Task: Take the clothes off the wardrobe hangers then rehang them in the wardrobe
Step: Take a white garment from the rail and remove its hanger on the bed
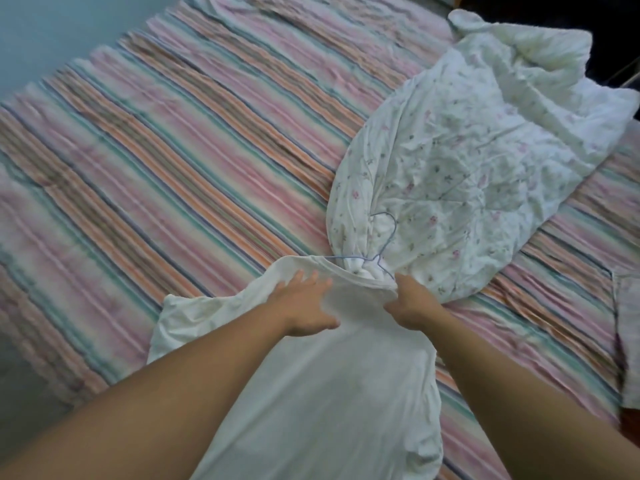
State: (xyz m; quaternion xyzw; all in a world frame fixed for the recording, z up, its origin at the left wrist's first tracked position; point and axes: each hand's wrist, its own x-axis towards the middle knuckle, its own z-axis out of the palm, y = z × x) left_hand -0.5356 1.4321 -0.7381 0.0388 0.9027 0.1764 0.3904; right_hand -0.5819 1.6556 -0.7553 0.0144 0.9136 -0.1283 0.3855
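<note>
No readable text, label or number shows anywhere (fabrics carry only stripes and flowers).

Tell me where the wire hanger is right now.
The wire hanger sits at the middle of the head view, in the neck of the white shirt, its hook lying on the floral quilt, just beyond the right hand.

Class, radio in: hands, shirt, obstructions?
Left hand flat on plain white shirt. Right hand pinching its neckline. Thin blue wire hanger inside; floral quilt touching.

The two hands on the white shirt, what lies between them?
In the head view, only bare white shirt fabric lies between the left hand and the right hand.
</note>
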